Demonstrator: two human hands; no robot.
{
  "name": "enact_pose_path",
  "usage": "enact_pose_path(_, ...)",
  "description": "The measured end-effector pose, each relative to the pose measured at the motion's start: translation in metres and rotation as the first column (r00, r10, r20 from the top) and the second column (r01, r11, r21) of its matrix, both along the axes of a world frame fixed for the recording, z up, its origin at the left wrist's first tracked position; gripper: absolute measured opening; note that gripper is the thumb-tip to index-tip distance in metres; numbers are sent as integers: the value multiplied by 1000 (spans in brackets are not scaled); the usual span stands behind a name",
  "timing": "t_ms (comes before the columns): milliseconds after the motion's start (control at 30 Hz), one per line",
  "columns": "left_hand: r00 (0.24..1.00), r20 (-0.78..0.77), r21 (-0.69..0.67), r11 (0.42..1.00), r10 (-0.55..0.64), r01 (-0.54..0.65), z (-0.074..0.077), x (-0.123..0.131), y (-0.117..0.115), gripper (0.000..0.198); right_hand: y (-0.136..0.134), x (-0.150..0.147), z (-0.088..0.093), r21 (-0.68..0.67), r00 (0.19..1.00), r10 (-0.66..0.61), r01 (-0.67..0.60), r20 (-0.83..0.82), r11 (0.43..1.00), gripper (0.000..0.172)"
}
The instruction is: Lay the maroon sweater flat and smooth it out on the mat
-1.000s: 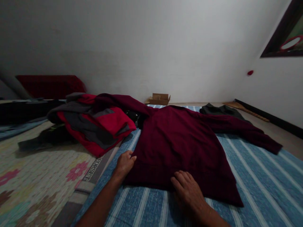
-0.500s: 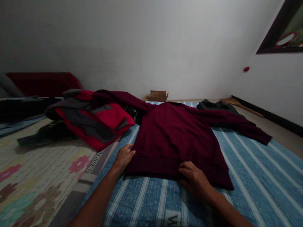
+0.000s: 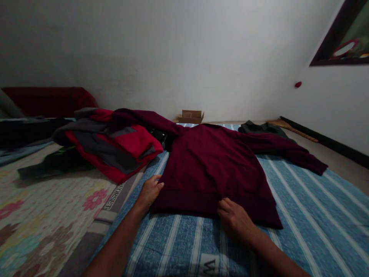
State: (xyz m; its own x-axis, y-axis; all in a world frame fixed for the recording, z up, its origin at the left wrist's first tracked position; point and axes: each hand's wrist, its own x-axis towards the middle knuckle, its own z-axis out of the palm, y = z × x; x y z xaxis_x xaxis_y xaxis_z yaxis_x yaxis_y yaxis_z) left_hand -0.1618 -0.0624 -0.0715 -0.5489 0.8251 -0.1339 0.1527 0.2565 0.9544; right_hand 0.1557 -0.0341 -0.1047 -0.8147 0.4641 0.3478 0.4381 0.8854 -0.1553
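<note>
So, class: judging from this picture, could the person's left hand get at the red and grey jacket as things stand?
Probably yes. The left hand rests at the maroon sweater's hem corner, and the red and grey jacket lies just beyond it, with only bare bedding between.

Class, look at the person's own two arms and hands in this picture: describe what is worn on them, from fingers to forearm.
Nothing is worn. The left hand and right hand are bare, with no gloves, rings or watch visible in the dim light. Both forearms are uncovered as far as the picture's lower edge, so no sleeve shows.
</note>
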Motion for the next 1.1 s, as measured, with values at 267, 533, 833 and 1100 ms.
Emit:
enact_pose_path(267,995,-88,-56,998,-37,32,-5,-12,-3,28,-13,-2,-14,127,990,-57,74,-132,989,22)
enact_pose_path(533,664,-706,-358,933,-246,-35,11,-12,-5,15,-10,-26,-33,379,993,-39,79,-112,922,24)
enact_pose_path(833,398,-760,-623,749,-513,-226,31,13,-6,30,0,-44,-61,346,983,-72,128,-169,929,9)
enact_pose_path(1100,395,-727,-665,720,-562,-199,25,-1,1,38,7,-50,-63,292,960,-89,168,-266,942,14)
